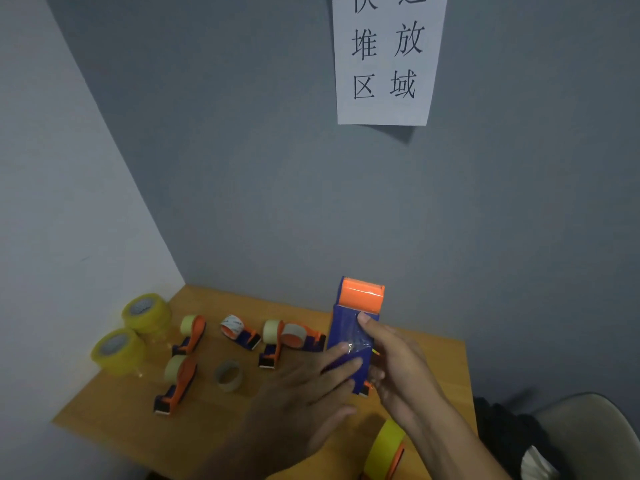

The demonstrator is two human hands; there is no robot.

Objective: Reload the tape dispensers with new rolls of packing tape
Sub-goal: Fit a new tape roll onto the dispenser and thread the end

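Looking nearest first, there's a yellow tape roll (384, 448) at the table's (194, 434) near edge. Above it my right hand (398, 368) grips a blue dispenser (349, 336) upright, fingers wrapped round it, while my left hand (304, 393) lies flat on its face, fingers straight. Farther back, five more dispensers (176, 386) and a bare cardboard core (228, 375); two fresh rolls (117, 348) sit near the far left corner.
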